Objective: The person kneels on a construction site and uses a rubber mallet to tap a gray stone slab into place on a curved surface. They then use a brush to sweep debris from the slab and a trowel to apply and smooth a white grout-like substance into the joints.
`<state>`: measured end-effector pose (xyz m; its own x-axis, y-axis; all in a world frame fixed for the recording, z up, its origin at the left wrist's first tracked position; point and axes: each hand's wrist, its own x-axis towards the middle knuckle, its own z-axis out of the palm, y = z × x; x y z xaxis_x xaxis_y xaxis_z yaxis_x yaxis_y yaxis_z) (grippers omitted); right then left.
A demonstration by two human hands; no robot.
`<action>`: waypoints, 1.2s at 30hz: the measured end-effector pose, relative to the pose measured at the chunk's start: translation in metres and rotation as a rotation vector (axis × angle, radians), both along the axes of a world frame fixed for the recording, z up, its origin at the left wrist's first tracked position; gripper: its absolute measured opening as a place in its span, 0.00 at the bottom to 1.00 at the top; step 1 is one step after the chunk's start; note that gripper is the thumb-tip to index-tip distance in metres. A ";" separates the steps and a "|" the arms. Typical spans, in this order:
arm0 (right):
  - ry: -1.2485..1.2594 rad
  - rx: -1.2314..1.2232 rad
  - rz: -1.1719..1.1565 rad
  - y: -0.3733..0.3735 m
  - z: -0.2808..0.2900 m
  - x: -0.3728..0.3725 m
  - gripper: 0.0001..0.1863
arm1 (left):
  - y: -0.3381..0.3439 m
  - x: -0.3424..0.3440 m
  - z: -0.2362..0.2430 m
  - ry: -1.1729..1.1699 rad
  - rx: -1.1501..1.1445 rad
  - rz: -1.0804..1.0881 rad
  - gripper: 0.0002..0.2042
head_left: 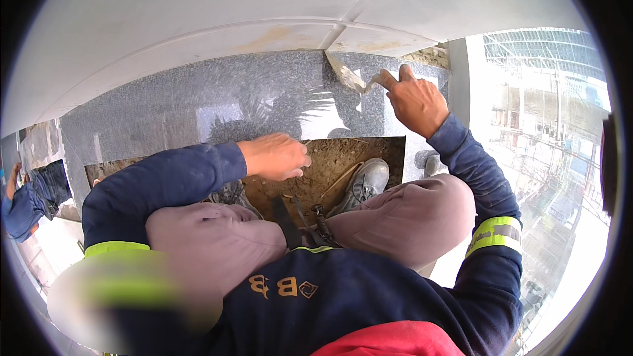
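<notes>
My right hand point(414, 100) is closed round the handle of a pointed trowel point(345, 75). The trowel's blade carries some pale stuff, and its tip touches the seam where the speckled grey stone slab point(158, 102) meets the white wall panels point(277, 38). My left hand point(277, 157) is at the slab's near edge, palm down, its fingers loosely bent and slightly apart, with nothing visible in them. Below it is a rectangular opening with bare soil point(315, 175).
My shoe point(369, 181) stands in the soil opening, near a thin wooden strip point(339, 179). Dark tools point(320, 221) lie between my knees. A white post point(467, 86) rises at the right, beside bright glazing. Another person point(30, 207) is at the far left.
</notes>
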<state>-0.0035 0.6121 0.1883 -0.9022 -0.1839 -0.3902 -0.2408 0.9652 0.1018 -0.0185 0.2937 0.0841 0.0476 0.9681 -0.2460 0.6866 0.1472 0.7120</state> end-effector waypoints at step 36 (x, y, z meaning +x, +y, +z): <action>0.005 0.046 0.187 -0.008 0.027 -0.072 0.19 | 0.013 -0.001 0.004 0.020 0.000 -0.025 0.13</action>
